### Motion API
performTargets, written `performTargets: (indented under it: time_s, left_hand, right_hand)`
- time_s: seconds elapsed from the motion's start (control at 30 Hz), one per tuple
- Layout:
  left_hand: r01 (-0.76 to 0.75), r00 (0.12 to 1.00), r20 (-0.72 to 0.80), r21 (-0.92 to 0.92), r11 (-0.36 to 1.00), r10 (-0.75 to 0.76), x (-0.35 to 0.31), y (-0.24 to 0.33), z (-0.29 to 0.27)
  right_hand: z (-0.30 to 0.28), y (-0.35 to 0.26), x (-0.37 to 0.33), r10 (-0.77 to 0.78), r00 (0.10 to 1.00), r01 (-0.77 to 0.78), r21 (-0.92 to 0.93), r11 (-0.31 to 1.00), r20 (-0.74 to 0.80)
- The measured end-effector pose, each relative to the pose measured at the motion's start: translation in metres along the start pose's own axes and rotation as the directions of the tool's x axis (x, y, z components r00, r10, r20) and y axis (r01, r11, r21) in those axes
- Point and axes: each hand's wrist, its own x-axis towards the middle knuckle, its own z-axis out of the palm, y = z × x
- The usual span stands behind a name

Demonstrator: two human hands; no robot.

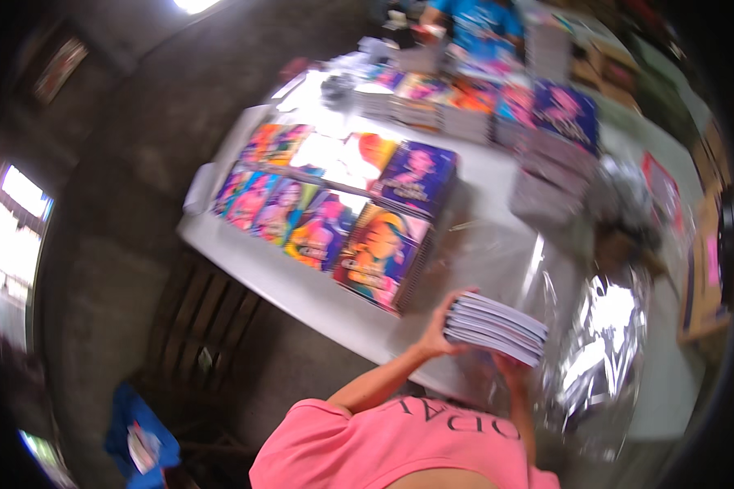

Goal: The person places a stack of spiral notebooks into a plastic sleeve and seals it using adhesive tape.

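Note:
Between my two hands is a thick stack of notebooks [496, 322], its white page edges facing up toward me. My left hand [442, 328] wraps round the stack's left end, fingers at the far side. At the lower right, my right hand [510, 367] supports the stack from beneath; its fingers are mostly hidden behind the notebooks. The stack is held above the near edge of the white table [302, 306], beside clear plastic wrap [497, 253]. To its left lie colourful spiral notebooks in two rows, the nearest with a face on its cover [381, 253].
More notebook piles [465, 122] line the far side, with a tall wrapped pile [554, 175] at right. Shiny plastic film [603, 342] covers the right part. A person in a blue shirt [485, 28] works across the table. Cardboard boxes [705, 269] stand right; a wooden chair [200, 310] left.

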Motion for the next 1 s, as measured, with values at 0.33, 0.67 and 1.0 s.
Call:
performTargets:
  time_s: [0.33, 0.67, 1.0]
  left_hand:
    - [0.075, 0.991, -0.121, 0.211, 0.975, -0.050, -0.030, 0.004, -0.027]
    - [-0.069, 0.973, -0.180, 0.372, 0.926, 0.145, -0.032, -0.019, -0.028]
    - [-0.011, 0.992, 0.115, 0.493, 0.870, -0.053, 0.039, 0.136, 0.039]
  right_hand:
    - [0.023, -0.002, 0.013, 0.182, 0.969, -0.230, 0.356, 0.906, 0.165]
    - [0.013, -0.028, 0.033, -0.053, 0.983, 0.023, 0.170, 0.985, 0.177]
    - [-0.056, -0.077, 0.011, 0.516, 0.851, -0.376, 0.572, 0.729, -0.098]
